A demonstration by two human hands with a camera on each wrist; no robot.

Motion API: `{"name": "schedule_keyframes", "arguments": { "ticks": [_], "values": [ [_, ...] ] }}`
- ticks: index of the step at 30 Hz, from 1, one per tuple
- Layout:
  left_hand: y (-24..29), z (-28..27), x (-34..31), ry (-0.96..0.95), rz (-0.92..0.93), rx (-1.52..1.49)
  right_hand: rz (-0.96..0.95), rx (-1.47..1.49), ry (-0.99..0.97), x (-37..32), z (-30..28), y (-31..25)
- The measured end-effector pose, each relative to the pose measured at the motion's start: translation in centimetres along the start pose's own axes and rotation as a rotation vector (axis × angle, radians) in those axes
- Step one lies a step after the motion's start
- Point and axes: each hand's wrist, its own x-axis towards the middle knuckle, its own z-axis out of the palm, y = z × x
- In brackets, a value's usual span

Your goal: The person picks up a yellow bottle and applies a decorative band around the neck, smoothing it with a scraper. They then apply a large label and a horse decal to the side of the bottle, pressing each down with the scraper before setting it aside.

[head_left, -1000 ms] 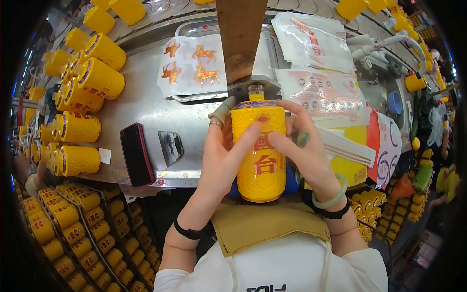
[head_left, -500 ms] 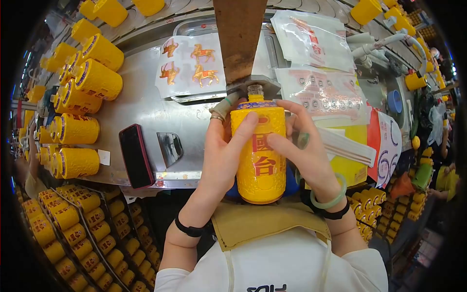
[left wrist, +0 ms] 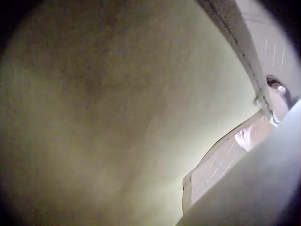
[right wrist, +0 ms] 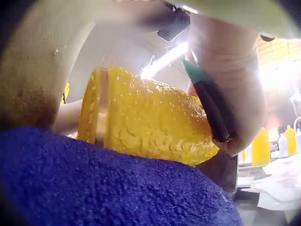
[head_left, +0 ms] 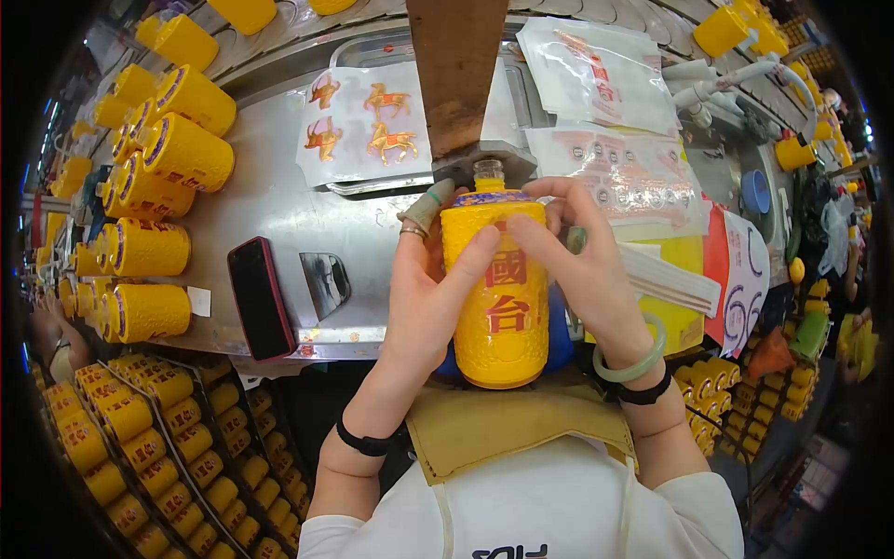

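A yellow bottle (head_left: 503, 349) with red characters, a blue-patterned shoulder and a clear glass neck lies tilted with its base toward the body. My left hand (head_left: 419, 293) grips its left side, thumb along the front and a grey-green finger cover (head_left: 427, 207) near the shoulder. From the other side my right hand (head_left: 587, 270) holds it, thumb on the front near the top character and fingers curled behind. In the right wrist view the bottle's textured side (right wrist: 155, 120) lies over a blue towel-like cloth (right wrist: 108, 183). The left wrist view shows mostly a blurred tan apron (left wrist: 103, 108).
A rusty metal post (head_left: 458, 84) stands just beyond the bottle neck. Sheets of golden horse stickers (head_left: 368, 126) and printed label sheets (head_left: 619, 177) lie on the steel table (head_left: 279, 210). A phone (head_left: 262, 298) rests at the left, with several yellow bottles (head_left: 154, 247) beyond it.
My right thumb has slid up the bottle's front from beside the upper character to above it. My left thumb shifts slightly. Bottles at the back have moved to the left.
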Motion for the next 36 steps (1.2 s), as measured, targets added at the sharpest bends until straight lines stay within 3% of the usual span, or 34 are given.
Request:
{"name": "schedule_keyframes", "arguments": {
  "ticks": [5, 17, 23, 36],
  "values": [
    [0.4, -0.5, -1.0, 0.013, -0.029, -0.078, 0.100, 0.142, -0.051, -0.8, -0.6, -0.3],
    [-0.2, -0.9, -2.0, -0.055, -0.030, -0.041, 0.003, 0.155, -0.108, -1.9, -0.9, 2.5],
    [-0.1, -0.6, -2.1, -0.036, -0.037, -0.039, 0.079, 0.262, -0.107, -1.9, -0.9, 1.9],
    [-0.3, -0.5, -2.1, -0.033, -0.018, -0.040, 0.027, 0.164, -0.090, -1.9, -0.8, 2.3]
  ]
}}
